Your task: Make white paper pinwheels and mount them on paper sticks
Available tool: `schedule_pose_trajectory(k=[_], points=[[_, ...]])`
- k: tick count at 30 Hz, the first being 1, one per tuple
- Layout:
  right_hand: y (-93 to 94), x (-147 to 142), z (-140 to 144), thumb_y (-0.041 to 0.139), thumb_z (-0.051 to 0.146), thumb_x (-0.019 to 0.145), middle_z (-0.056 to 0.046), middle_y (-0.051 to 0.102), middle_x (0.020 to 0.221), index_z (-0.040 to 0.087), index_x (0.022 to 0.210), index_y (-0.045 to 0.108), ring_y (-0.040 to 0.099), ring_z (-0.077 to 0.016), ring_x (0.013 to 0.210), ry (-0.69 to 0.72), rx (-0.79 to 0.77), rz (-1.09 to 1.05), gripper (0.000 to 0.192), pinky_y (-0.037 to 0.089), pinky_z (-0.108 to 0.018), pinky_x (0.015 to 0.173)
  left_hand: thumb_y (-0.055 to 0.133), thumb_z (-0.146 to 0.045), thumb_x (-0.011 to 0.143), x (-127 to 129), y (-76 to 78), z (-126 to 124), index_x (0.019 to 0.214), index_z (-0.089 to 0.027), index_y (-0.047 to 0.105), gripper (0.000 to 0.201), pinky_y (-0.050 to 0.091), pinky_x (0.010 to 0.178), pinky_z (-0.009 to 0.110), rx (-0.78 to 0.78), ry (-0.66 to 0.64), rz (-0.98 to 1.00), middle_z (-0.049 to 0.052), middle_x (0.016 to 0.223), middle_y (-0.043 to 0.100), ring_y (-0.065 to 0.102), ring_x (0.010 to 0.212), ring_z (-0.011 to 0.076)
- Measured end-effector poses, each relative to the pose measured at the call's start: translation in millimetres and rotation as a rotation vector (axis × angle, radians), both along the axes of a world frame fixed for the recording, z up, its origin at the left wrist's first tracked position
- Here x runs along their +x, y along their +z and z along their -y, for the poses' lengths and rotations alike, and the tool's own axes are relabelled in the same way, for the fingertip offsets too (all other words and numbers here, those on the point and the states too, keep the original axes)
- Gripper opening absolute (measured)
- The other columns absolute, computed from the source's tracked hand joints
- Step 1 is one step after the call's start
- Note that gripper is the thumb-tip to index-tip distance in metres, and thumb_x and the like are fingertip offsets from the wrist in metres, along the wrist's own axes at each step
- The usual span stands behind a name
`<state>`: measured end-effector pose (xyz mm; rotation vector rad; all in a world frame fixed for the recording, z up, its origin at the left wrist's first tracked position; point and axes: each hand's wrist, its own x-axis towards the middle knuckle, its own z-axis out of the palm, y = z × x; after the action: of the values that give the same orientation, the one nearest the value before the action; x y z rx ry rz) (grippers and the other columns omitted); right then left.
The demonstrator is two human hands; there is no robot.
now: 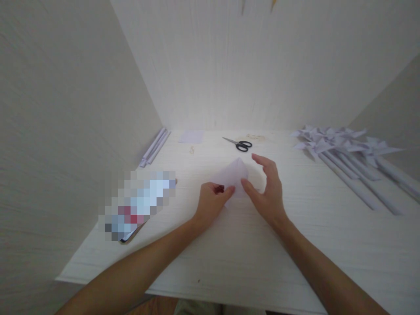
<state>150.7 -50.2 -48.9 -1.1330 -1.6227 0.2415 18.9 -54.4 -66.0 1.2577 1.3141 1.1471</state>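
A folded white paper piece [233, 174] with a pointed top lies on the white table [249, 245] near the middle. My left hand [211, 203] pinches its lower left edge with curled fingers. My right hand [267, 190] presses its thumb on the paper's lower right edge, the other fingers spread above it.
Black scissors [239, 144] lie behind the paper. Several white paper pinwheels on rolled sticks [344, 153] lie at the right. Rolled paper sticks [154, 146] rest by the left wall, a small paper square [190, 137] at the back, and a blurred flat device [139, 205] at the left.
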Motion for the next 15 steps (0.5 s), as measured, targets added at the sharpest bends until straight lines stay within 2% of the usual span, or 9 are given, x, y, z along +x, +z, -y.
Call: schedule_pose_trajectory(k=[3,6,10,15], points=[[5.7,4.1,-1.7,0.049,0.02,0.073,-0.01,0.051,0.111,0.021,0.113,0.042,0.044,-0.0231,0.105,-0.024,0.096,0.179,0.04,0.032,-0.044,0.089,0.058,-0.03,0.063,1.8,1.5,2.6,0.06,-0.012,0.064,0.019,0.04,0.055,0.023,0.077,-0.044,-0.1,0.002,0.058,0.06,0.052,0.054,0.0123],[4.9,4.4,-4.7,0.045,0.018,0.074,-0.01,0.054,0.108,0.019,0.112,0.043,0.045,-0.0234,0.103,-0.029,0.08,0.272,0.037,0.031,-0.044,0.089,0.057,-0.027,0.064,3.5,2.4,5.1,0.062,-0.013,0.065,0.016,0.042,0.062,0.024,0.146,-0.085,-0.154,0.002,0.062,0.062,0.054,0.061,0.0141],[2.6,4.6,-7.7,0.045,0.017,0.074,-0.008,0.058,0.095,0.019,0.094,0.051,0.05,-0.0222,0.093,-0.062,0.069,0.256,0.021,0.036,-0.042,0.083,0.056,-0.026,0.064,4.2,1.4,7.3,0.063,-0.013,0.064,0.016,0.042,0.063,0.024,0.146,-0.109,-0.178,0.002,0.066,0.063,0.055,0.064,0.015],[6.1,4.3,-6.3,0.049,0.014,0.072,-0.005,0.059,0.087,0.021,0.076,0.052,0.053,-0.0204,0.085,-0.101,0.133,0.256,0.008,0.037,-0.042,0.081,0.058,-0.028,0.061,4.2,1.7,7.4,0.059,-0.012,0.063,0.018,0.041,0.057,0.024,0.087,-0.049,-0.225,0.002,0.056,0.059,0.053,0.058,0.0148]])
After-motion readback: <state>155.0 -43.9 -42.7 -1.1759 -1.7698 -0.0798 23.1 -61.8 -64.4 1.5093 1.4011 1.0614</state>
